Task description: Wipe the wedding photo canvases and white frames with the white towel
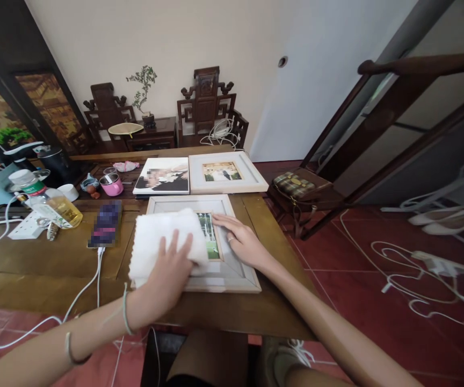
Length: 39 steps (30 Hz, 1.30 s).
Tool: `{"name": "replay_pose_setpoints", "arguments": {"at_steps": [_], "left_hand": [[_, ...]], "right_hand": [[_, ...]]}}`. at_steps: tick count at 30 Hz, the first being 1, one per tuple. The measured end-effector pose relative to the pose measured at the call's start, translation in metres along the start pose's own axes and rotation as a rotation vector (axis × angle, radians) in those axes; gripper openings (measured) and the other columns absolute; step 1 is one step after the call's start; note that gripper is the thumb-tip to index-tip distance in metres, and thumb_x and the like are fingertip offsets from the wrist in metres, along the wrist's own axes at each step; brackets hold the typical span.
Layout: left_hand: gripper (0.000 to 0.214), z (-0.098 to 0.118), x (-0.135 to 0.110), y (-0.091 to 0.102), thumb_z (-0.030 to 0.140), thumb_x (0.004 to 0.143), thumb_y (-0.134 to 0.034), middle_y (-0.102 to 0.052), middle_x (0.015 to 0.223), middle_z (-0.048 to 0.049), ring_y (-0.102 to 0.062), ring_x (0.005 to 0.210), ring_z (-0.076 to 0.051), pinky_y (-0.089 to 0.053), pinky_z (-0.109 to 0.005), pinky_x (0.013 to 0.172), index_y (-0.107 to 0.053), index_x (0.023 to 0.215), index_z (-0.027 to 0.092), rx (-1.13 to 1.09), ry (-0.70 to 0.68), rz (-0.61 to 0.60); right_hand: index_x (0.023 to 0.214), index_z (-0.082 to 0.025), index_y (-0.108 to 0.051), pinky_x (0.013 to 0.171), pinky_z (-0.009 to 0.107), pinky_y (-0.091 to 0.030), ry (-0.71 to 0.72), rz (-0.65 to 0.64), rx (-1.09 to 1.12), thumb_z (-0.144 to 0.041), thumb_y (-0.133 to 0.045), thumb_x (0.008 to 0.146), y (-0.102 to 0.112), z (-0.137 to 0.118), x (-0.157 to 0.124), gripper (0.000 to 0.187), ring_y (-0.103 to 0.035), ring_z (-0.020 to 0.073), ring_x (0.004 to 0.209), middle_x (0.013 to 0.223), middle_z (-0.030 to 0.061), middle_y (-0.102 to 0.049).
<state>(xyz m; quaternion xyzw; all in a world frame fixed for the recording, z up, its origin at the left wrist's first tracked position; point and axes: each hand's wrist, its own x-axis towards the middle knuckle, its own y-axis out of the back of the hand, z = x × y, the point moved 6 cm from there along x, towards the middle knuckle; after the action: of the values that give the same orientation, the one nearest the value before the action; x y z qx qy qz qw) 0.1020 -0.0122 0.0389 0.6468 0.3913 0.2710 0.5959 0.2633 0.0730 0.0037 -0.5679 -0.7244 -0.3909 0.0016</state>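
A white picture frame [242, 277] lies flat near the table's front right corner, around a photo [212, 244] with green grass and white shapes. My left hand [173, 266] holds a folded white cloth [147, 242] down on the frame's left part. Its fingers are spread over the cloth, and its thumb is tucked by the cloth's near right edge. The cloth hides the left part of the photo. My right hand [242, 239] rests on the frame's right side, fingers stretched out and fingertips by the photo's upper right edge.
Behind lie a second white frame [252, 174] and a photo panel [163, 185]. To the left are a phone [106, 223] on a cable, a pink cup [111, 184], a bottle [60, 207] and a power strip [26, 224]. A wooden chair [381, 115] stands at the right.
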Motion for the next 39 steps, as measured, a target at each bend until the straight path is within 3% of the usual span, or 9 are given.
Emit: {"name": "replay_pose_setpoints", "arguments": {"at_steps": [5, 8, 12, 18, 21, 24, 31, 35, 39], "left_hand": [[0.049, -0.066, 0.039, 0.009, -0.006, 0.073, -0.045, -0.028, 0.153, -0.0202, -0.023, 0.14, -0.046, -0.027, -0.065, 0.107, -0.065, 0.115, 0.011, 0.023, 0.12, 0.11], [0.057, -0.088, 0.059, 0.015, -0.01, 0.07, -0.04, -0.024, 0.154, -0.0209, -0.02, 0.142, -0.042, -0.026, -0.061, 0.11, -0.06, 0.121, 0.008, 0.016, 0.134, 0.17], [0.051, -0.072, 0.051, 0.012, -0.011, 0.07, -0.042, -0.031, 0.151, -0.02, -0.022, 0.141, -0.042, -0.026, -0.062, 0.109, -0.065, 0.111, 0.009, 0.018, 0.083, 0.018], [0.035, 0.008, -0.029, 0.037, 0.007, 0.073, -0.066, -0.035, 0.149, -0.0209, -0.029, 0.137, -0.045, -0.037, -0.058, 0.105, -0.067, 0.107, 0.013, -0.15, -0.152, -0.286], [0.028, 0.026, -0.049, 0.044, 0.014, 0.075, -0.067, -0.032, 0.151, -0.0187, -0.029, 0.138, -0.043, -0.037, -0.055, 0.107, -0.068, 0.103, 0.015, -0.17, -0.218, -0.298], [0.04, 0.011, -0.033, 0.035, 0.006, 0.074, -0.062, -0.029, 0.153, -0.0179, -0.025, 0.14, -0.041, -0.037, -0.055, 0.108, -0.064, 0.113, 0.015, -0.159, -0.158, -0.189], [0.046, -0.084, 0.051, 0.033, -0.008, 0.079, -0.039, -0.026, 0.154, -0.0181, -0.015, 0.143, -0.041, -0.026, -0.06, 0.111, -0.064, 0.113, 0.009, 0.121, 0.161, 0.271], [0.047, -0.082, 0.066, 0.019, -0.011, 0.075, -0.041, -0.028, 0.154, -0.0162, -0.017, 0.143, -0.041, -0.026, -0.059, 0.111, -0.066, 0.109, 0.01, 0.067, 0.062, 0.134], [0.048, -0.05, 0.038, 0.009, -0.009, 0.071, -0.048, -0.028, 0.153, -0.0196, -0.02, 0.141, -0.043, -0.03, -0.061, 0.108, -0.065, 0.111, 0.011, -0.056, 0.044, -0.027]], "right_hand": [[0.119, -0.024, -0.065, 0.113, 0.052, -0.035, -0.008, -0.001, -0.006, -0.001, -0.041, 0.071, 0.002, 0.001, -0.001, 0.059, -0.049, 0.0222, 0.13, 0.134, 0.0044, -0.06], [0.119, -0.022, -0.065, 0.113, 0.052, -0.034, -0.011, -0.006, -0.014, -0.001, -0.04, 0.071, 0.003, 0.002, -0.001, 0.058, -0.049, 0.0225, 0.13, 0.134, 0.006, -0.06], [0.119, -0.023, -0.065, 0.113, 0.051, -0.034, -0.007, -0.008, -0.019, -0.001, -0.04, 0.071, 0.003, 0.003, -0.001, 0.059, -0.049, 0.0213, 0.131, 0.134, 0.0049, -0.06], [0.119, -0.026, -0.066, 0.113, 0.053, -0.035, 0.001, 0.003, -0.01, 0.0, -0.041, 0.07, 0.003, 0.001, -0.001, 0.061, -0.05, 0.0219, 0.13, 0.133, 0.0035, -0.061], [0.119, -0.026, -0.066, 0.113, 0.053, -0.034, 0.0, 0.005, -0.004, -0.001, -0.041, 0.07, 0.003, 0.0, -0.001, 0.06, -0.049, 0.0223, 0.13, 0.133, 0.0037, -0.061], [0.119, -0.027, -0.066, 0.113, 0.054, -0.034, 0.0, 0.004, 0.008, -0.001, -0.042, 0.07, 0.003, 0.001, -0.001, 0.06, -0.049, 0.0221, 0.13, 0.133, 0.0026, -0.061], [0.119, -0.023, -0.065, 0.112, 0.053, -0.035, 0.008, -0.002, -0.009, -0.001, -0.041, 0.07, 0.003, 0.002, -0.001, 0.059, -0.05, 0.0225, 0.129, 0.133, 0.0054, -0.061], [0.119, -0.025, -0.065, 0.113, 0.053, -0.035, -0.002, 0.001, 0.0, -0.001, -0.041, 0.07, 0.004, 0.002, -0.001, 0.06, -0.05, 0.0221, 0.13, 0.134, 0.0038, -0.06], [0.119, -0.027, -0.065, 0.113, 0.053, -0.033, -0.008, 0.004, 0.014, -0.001, -0.042, 0.07, 0.004, 0.002, -0.001, 0.06, -0.049, 0.022, 0.13, 0.134, 0.0026, -0.06]]}}
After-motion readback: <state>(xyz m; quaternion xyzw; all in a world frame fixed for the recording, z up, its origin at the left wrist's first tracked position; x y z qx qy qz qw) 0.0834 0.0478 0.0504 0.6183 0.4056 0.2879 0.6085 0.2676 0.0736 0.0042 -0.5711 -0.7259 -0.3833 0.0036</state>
